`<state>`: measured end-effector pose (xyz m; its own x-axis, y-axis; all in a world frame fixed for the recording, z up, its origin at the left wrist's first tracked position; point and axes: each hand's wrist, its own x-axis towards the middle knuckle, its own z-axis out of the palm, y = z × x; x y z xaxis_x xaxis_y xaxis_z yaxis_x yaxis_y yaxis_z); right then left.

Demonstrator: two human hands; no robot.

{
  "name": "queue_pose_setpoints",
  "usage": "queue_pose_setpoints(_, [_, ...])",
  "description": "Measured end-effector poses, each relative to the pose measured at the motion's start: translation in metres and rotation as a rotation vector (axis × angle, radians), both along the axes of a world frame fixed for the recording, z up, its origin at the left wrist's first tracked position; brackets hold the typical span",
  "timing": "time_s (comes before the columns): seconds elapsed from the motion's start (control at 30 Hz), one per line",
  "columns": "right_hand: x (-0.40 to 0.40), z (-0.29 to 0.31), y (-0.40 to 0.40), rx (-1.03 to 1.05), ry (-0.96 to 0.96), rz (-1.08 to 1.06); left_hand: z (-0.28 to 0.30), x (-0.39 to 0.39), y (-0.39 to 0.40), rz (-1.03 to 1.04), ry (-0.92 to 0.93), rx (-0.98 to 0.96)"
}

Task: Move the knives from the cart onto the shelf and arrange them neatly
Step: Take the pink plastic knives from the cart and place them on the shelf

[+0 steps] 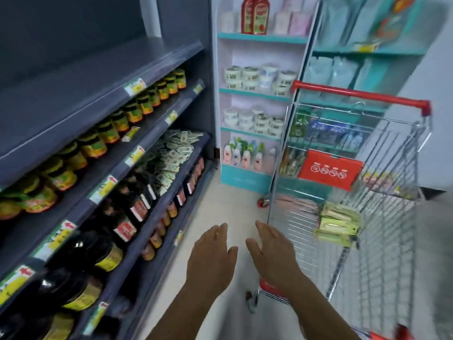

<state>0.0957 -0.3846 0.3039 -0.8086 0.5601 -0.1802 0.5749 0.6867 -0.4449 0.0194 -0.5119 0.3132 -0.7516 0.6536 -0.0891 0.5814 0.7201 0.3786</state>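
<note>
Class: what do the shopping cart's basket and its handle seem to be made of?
The cart basket: shiny silver metal wire, judging by its thin gridded bars and bright glints. The handle: smooth red covering, probably plastic over a bar, matte with soft highlights; the blur leaves that uncertain.

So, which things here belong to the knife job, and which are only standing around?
For the job:
- green knife packs
- shopping cart
- bare top grey shelf
- left hand, right hand, both holding nothing

Only standing around:
- sauce jars
- dark bottles
- ketchup bottles
- white tubs

One camera sits on the person's head. It looks forward and down, close over both arms, toward the shelf (103,77) and cart (355,182).
</note>
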Motion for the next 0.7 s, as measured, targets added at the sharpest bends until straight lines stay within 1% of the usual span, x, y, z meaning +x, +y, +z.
queue_pose_setpoints(0.1, [0.032, -0.014, 0.044, -0.032, -0.025, -0.042, -0.011, 0.028, 0.049, -0.046, -0.063, -0.009])
queue_pose_setpoints(0.2, [0.058, -0.026, 0.088, -0.061, -0.025, -0.079, -0.018, 0.05, 0.096, -0.069, -0.087, 0.002])
queue_pose_setpoints(0.37, [0.085, -0.043, 0.15, -0.097, -0.036, -0.148, -0.032, 0.069, 0.162, -0.116, -0.132, -0.032])
queue_pose_setpoints(0.53, [0.087, -0.057, 0.198, -0.115, -0.039, -0.224, -0.044, 0.062, 0.212, -0.152, -0.16, -0.067])
queue_pose_setpoints(0.7, [0.065, -0.071, 0.232, -0.139, -0.037, -0.276, -0.062, 0.034, 0.255, -0.193, -0.189, -0.088])
